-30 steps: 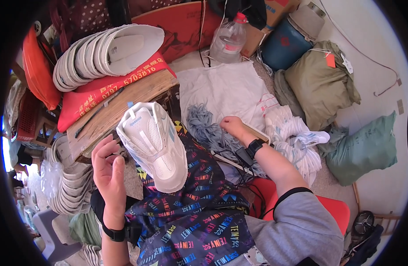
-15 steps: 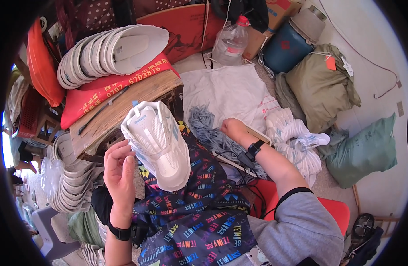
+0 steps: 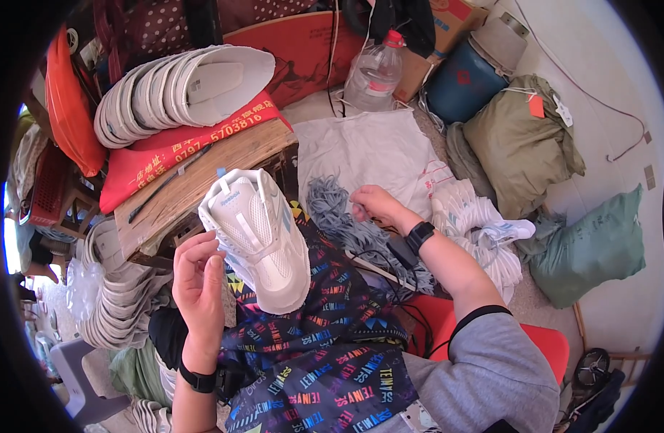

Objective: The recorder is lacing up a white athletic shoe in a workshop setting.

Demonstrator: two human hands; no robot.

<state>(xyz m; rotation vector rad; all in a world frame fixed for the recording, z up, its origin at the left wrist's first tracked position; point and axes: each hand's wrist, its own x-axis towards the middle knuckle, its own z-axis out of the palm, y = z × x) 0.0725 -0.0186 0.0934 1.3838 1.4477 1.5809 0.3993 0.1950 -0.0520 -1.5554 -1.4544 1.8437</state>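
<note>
Cluttered floor space is seen from the head view, crowded with a stack of white shoe soles (image 3: 180, 86), a clear plastic bottle (image 3: 375, 72), a blue drum (image 3: 465, 79) and green sacks (image 3: 523, 144). A white sneaker (image 3: 263, 238) is propped upright on the patterned lap cloth (image 3: 324, 346), just beside the left hand (image 3: 200, 278). The sneaker's side is touched by that hand's loosely curled fingers; whether the grip is closed on it cannot be told. A bundle of grey laces (image 3: 339, 213) is lying on a white sheet (image 3: 368, 151), and its strands are pinched in the narrow grip of the right hand (image 3: 375, 206).
</note>
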